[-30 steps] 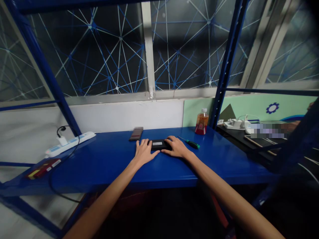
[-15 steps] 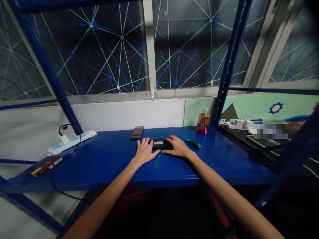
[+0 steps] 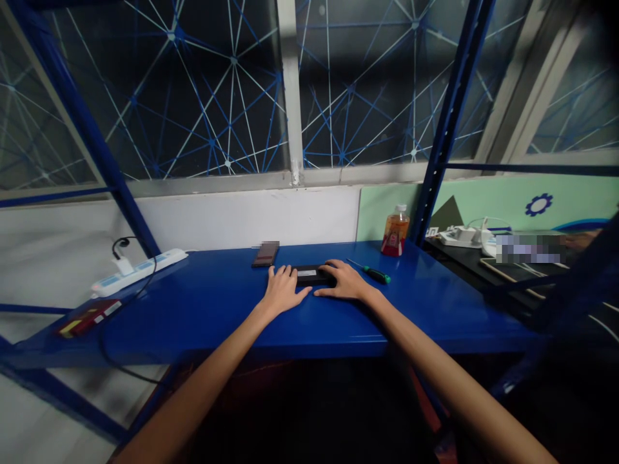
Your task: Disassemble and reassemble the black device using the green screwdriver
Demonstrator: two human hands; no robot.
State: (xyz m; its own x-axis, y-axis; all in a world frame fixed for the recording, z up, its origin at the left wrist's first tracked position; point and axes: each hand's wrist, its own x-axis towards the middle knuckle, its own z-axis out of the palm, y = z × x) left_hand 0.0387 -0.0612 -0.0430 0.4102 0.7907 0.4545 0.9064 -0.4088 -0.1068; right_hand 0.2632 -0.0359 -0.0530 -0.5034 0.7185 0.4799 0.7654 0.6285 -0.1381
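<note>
A flat black box [image 3: 313,278] with a white label on top lies on the blue table [image 3: 203,316]. At its left end is my left hand [image 3: 282,291], fingers spread against that end and thumb along the near edge. Around the right end curls my right hand [image 3: 345,282], with fingertips on its top and far side and the thumb in front. Both hands cover the box's ends. A green and black screwdriver [image 3: 376,275] rests just right of my right hand, its shaft pointing away to the left. Behind my left hand lies a dark phone [image 3: 265,254].
A bottle of amber drink [image 3: 395,232] stands at the back right. On the left are a white power strip [image 3: 140,273] with a black cable and a red box [image 3: 89,318]. Blue shelf posts [image 3: 454,96] flank the table. Another person's hand [image 3: 583,241] shows over the black side desk.
The view has tilted slightly, so most things sit a little higher. My hands keep almost the same places at the black box's ends.
</note>
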